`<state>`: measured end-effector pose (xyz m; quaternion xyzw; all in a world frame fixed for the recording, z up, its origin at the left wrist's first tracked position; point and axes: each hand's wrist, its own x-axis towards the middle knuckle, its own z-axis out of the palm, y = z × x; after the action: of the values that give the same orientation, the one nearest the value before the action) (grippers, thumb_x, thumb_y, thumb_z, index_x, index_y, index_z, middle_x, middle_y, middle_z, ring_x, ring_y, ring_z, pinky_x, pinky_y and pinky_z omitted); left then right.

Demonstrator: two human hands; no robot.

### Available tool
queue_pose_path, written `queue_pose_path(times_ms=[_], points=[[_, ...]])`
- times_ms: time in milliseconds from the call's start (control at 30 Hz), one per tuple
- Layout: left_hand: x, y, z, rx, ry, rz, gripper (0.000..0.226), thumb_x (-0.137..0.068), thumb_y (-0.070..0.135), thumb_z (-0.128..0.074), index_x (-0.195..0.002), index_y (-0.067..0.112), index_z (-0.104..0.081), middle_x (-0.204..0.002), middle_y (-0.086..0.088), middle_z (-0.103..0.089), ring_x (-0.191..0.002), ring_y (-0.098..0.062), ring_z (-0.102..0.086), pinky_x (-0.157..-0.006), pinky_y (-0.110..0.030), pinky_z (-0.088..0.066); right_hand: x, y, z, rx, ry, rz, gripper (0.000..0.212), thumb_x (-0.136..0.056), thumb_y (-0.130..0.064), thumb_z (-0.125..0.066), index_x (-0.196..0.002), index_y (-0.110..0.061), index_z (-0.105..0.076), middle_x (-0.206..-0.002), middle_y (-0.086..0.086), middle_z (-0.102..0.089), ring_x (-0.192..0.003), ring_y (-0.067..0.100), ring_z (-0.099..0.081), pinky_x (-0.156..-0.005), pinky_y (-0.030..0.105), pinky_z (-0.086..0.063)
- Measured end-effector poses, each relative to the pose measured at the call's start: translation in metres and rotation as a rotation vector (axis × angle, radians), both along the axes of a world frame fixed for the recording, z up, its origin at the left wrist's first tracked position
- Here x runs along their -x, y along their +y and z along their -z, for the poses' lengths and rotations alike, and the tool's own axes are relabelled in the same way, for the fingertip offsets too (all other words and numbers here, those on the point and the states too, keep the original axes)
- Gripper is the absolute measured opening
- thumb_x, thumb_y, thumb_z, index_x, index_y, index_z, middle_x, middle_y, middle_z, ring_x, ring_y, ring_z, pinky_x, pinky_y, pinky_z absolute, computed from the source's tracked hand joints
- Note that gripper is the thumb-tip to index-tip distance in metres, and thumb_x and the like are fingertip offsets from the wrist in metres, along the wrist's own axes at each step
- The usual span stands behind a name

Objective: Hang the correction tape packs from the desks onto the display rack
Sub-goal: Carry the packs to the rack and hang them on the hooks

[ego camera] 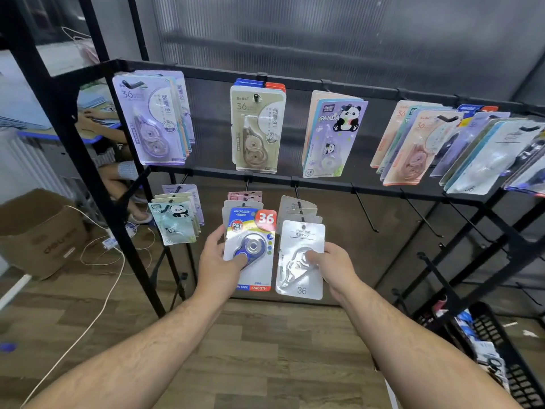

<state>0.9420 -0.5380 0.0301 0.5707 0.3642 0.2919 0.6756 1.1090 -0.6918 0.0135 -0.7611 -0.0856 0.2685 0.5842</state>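
We hold one correction tape pack in each of our hands, side by side and upright, in front of the lower rail of the black display rack (206,75). Our left hand (219,261) pinches the blue pack (250,249) at its left edge, thumb pressed on the blister and fingers behind the card. Our right hand (330,262) grips the silver pack (300,258) from its right side, thumb across the clear blister. The two packs nearly touch between our hands. We cannot tell whether either one already sits on a hook.

Just above the left hand hang pink packs (244,197), and just above the right hand hang grey packs (298,206). Left of the left hand hangs a bunch of panda packs (174,222). Right of the right hand, black hooks (365,214) jut from the rail.

Higher up, well above both hands, the top rail carries purple packs (150,122), beige packs (256,131) and many more to the right. A cardboard box (38,231) stands far left on the floor, and a black basket (495,343) sits below and right of the right hand.
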Motion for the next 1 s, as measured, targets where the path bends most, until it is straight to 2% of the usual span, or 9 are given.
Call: queue_pose_path(times_ms=[133, 233, 400, 600, 667, 733, 800, 900, 1000], points=[[0.001, 0.005, 0.006, 0.029, -0.008, 0.011, 0.064, -0.084, -0.015, -0.066, -0.135, 0.022, -0.055, -0.108, -0.006, -0.077, -0.098, -0.022, -0.075, -0.085, -0.049, -0.061, -0.005, 0.004, 0.009, 0.039, 0.006, 0.026, 0.026, -0.081, -0.005, -0.066, -0.105, -0.012, -0.072, -0.099, 0.003, -0.079, -0.086, 0.023, -0.078, -0.080, 0.045, -0.064], [0.000, 0.008, 0.010, 0.042, -0.015, 0.012, 0.065, -0.083, -0.018, -0.065, -0.134, 0.021, -0.056, -0.106, -0.008, -0.077, -0.095, -0.022, -0.076, -0.083, -0.048, -0.061, -0.010, 0.009, 0.013, 0.054, -0.039, 0.047, 0.015, -0.078, -0.007, -0.069, -0.092, -0.009, -0.075, -0.093, 0.004, -0.080, -0.084, 0.027, -0.078, -0.080, 0.051, -0.063], [-0.001, 0.012, 0.014, 0.053, -0.012, 0.011, 0.062, -0.082, -0.018, -0.066, -0.126, 0.026, -0.057, -0.107, -0.009, -0.077, -0.095, -0.023, -0.076, -0.082, -0.050, -0.062, -0.005, 0.011, 0.014, 0.004, -0.039, 0.100, 0.023, -0.088, -0.005, -0.068, -0.108, -0.011, -0.058, -0.105, 0.004, -0.073, -0.093, 0.022, -0.074, -0.080, 0.044, -0.062], [-0.003, 0.014, 0.016, 0.068, -0.004, 0.024, 0.062, -0.082, -0.017, -0.066, -0.124, 0.028, -0.058, -0.105, -0.007, -0.078, -0.095, -0.023, -0.077, -0.083, -0.051, -0.061, -0.012, 0.007, 0.015, -0.018, -0.019, 0.134, 0.023, -0.088, -0.004, -0.069, -0.109, -0.008, -0.060, -0.101, 0.007, -0.074, -0.087, 0.023, -0.075, -0.066, 0.035, -0.058], [-0.004, 0.012, 0.016, 0.078, -0.010, 0.033, 0.063, -0.082, -0.018, -0.065, -0.128, 0.024, -0.056, -0.104, -0.008, -0.078, -0.094, -0.024, -0.077, -0.084, -0.052, -0.061, -0.014, 0.008, 0.017, -0.009, 0.007, 0.131, 0.024, -0.086, -0.006, -0.071, -0.108, -0.007, -0.061, -0.100, 0.007, -0.075, -0.086, 0.024, -0.076, -0.067, 0.038, -0.061], [-0.005, 0.010, 0.016, 0.079, -0.006, 0.044, 0.062, -0.083, -0.017, -0.066, -0.127, 0.024, -0.056, -0.104, -0.008, -0.078, -0.095, -0.025, -0.077, -0.085, -0.053, -0.061, -0.013, 0.010, 0.018, 0.016, -0.003, 0.119, 0.031, -0.076, -0.016, -0.075, -0.102, -0.003, -0.065, -0.096, 0.010, -0.076, -0.082, 0.026, -0.077, -0.070, 0.042, -0.063], [-0.005, 0.010, 0.015, 0.075, -0.001, 0.052, 0.061, -0.083, -0.016, -0.067, -0.127, 0.025, -0.055, -0.105, -0.007, -0.078, -0.096, -0.026, -0.076, -0.086, -0.055, -0.061, -0.014, 0.012, 0.018, 0.056, -0.041, 0.139, 0.037, -0.067, -0.026, -0.078, -0.089, -0.001, -0.062, -0.086, 0.011, -0.074, -0.075, 0.029, -0.074, -0.065, 0.040, -0.058], [-0.004, 0.010, 0.013, 0.071, -0.008, 0.060, 0.062, -0.083, -0.017, -0.066, -0.130, 0.023, -0.055, -0.106, -0.007, -0.078, -0.097, -0.025, -0.076, -0.085, -0.053, -0.061, -0.017, 0.014, 0.015, 0.189, -0.159, 0.175, 0.036, -0.076, -0.032, -0.079, -0.072, -0.015, -0.048, -0.073, 0.000, -0.057, -0.067, 0.023, -0.056, -0.063, 0.037, -0.045], [-0.003, 0.011, 0.013, 0.068, -0.002, 0.067, 0.062, -0.083, -0.016, -0.066, -0.128, 0.025, -0.055, -0.105, -0.007, -0.078, -0.097, -0.025, -0.076, -0.083, -0.052, -0.062, -0.019, 0.016, 0.015, 0.320, -0.244, 0.151, 0.034, -0.081, -0.036, -0.075, -0.065, -0.019, -0.051, -0.070, -0.003, -0.061, -0.071, 0.024, -0.059, -0.066, 0.037, -0.048]])
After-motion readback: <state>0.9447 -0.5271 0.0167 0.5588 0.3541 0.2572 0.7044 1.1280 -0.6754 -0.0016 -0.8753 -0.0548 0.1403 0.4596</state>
